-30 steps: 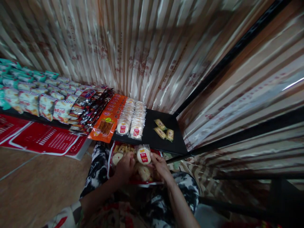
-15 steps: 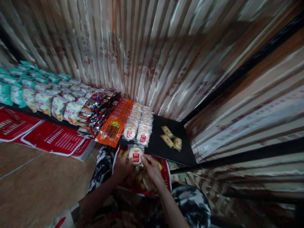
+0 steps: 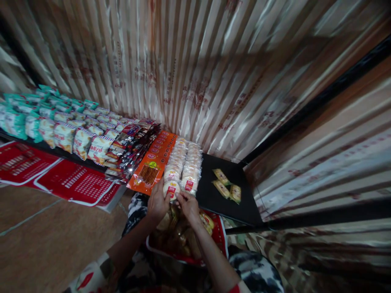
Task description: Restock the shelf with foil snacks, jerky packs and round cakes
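Between my two hands is a round white rice cracker in a clear wrapper with a red label (image 3: 171,191). My left hand (image 3: 158,202) grips its left edge, and my right hand (image 3: 187,205) pinches its lower right edge. The cracker lies at the front end of the left of two overlapping rows of wrapped rice crackers (image 3: 191,162) on a black shelf (image 3: 210,205). Left of these rows lies a flat orange snack packet (image 3: 152,162). Below my hands, a red bag (image 3: 224,240) on my lap holds more wrapped snacks, partly hidden by my forearms.
Three small yellow packets (image 3: 221,176) lie on the shelf's right part. Dark foil packets (image 3: 131,146), white snack bags (image 3: 100,148) and teal bags (image 3: 27,122) line the left. A striped curtain (image 3: 195,61) hangs behind, and a black pole (image 3: 305,110) slants at the right.
Both hands have moved forward and up with the wrapped rice cracker, from above the red bag to the front of the left row. The camera view has shifted slightly.
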`<state>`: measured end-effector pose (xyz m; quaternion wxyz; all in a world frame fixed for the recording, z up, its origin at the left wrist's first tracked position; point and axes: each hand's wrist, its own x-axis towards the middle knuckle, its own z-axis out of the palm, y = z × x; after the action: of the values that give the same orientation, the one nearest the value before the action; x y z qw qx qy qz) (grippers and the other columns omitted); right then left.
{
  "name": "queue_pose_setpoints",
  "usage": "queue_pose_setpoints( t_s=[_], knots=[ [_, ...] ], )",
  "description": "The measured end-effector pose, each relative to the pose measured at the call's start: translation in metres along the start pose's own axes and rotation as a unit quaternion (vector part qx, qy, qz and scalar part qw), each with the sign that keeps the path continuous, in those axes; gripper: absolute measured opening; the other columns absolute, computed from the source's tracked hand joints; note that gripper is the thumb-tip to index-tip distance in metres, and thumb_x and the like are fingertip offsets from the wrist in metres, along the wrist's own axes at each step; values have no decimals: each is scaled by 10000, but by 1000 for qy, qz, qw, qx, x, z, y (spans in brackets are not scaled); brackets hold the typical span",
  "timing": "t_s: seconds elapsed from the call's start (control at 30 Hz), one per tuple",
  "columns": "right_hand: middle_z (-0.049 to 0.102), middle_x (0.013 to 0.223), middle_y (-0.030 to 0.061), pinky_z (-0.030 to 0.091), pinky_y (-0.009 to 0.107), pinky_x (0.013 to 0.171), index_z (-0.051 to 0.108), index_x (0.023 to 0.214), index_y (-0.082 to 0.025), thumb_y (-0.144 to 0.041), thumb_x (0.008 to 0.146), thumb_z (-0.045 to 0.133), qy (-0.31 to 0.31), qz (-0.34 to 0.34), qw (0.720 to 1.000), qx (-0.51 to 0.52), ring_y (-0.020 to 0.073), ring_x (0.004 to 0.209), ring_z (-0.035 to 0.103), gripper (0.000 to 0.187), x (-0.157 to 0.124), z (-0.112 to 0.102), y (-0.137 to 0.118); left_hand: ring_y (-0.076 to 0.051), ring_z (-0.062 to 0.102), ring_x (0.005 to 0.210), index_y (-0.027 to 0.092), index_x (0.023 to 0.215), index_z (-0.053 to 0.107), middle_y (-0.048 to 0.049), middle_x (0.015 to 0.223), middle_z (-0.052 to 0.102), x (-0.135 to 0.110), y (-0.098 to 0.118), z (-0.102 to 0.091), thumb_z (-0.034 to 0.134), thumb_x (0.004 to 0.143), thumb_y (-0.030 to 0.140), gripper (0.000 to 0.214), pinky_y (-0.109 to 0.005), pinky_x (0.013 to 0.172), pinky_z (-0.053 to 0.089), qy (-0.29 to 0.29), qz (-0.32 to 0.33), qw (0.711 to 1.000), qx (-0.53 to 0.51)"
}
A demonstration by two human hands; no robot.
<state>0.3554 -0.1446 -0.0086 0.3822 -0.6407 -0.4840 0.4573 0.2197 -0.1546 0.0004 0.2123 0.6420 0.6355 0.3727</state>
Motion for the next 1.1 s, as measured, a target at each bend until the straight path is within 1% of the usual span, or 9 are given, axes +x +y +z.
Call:
queue_pose_setpoints(
  t_s=[0.17,0.3,0.47,0.53,0.6,0.73,0.83,0.97,1.1],
  knots=[
    [609,567,-6,446,239,476,656,752,-167,-531,665,573,-2,-1,1000,22,132,482,546,383,11,9,-3,-278,401,1245,120,1341,315,-154,1325,450,9,2,5,458,815,232,557,-438,1048,336,4,10,1000,-11],
    [626,610,8,468,249,517,640,763,-172,-486,725,534,7,-37,999,-21,143,519,568,334,17,13,-2,-276,373,1271,123,1348,301,-160,1344,430,14,4,7,468,809,203,571,-434,1053,328,-11,2,1000,4],
    [678,819,59,510,286,671,629,1013,-159,-341,792,476,32,-107,987,-114,170,673,621,324,2,8,-8,-280,367,1278,63,1337,315,-211,1353,407,16,6,9,453,808,176,557,-409,1051,323,-31,-8,998,48],
    [654,1007,93,488,315,813,600,1118,-171,-315,816,457,71,-152,970,-177,189,850,617,364,-6,3,-9,-279,374,1273,87,1342,313,-195,1356,410,16,6,11,453,805,171,561,-415,1048,325,-27,-7,998,53],
    [569,1186,113,419,359,942,571,1187,-191,-330,839,445,129,-198,941,-243,221,1062,536,395,-10,-5,-6,-276,376,1272,96,1345,310,-185,1352,419,16,5,13,455,800,165,568,-414,1045,329,-23,-5,998,53],
    [311,1432,117,329,476,1010,450,1316,-223,-423,849,446,227,-230,894,-310,297,1288,303,508,4,-24,8,-270,378,1271,74,1339,316,-187,1349,426,16,0,19,460,794,158,569,-405,1050,329,-13,-4,999,47],
    [239,1472,141,323,487,1007,321,1393,-199,-474,843,436,225,-211,902,-303,315,1323,256,626,22,-34,20,-274,388,1261,55,1332,328,-194,1340,438,18,-2,23,465,790,154,567,-405,1054,322,-17,-3,998,52],
    [367,1413,167,341,444,1001,240,1425,-142,-473,853,408,188,-191,919,-289,294,1276,358,682,33,-35,25,-278,399,1236,48,1327,338,-191,1320,450,20,1,25,461,790,147,560,-402,1049,325,-20,3,998,62],
    [488,1324,155,378,422,950,201,1437,-145,-445,870,382,192,-169,920,-297,282,1175,466,666,30,-30,22,-275,393,1225,44,1327,331,-185,1300,450,23,4,27,445,794,131,552,-402,1048,321,-17,5,998,68]
  ],
)
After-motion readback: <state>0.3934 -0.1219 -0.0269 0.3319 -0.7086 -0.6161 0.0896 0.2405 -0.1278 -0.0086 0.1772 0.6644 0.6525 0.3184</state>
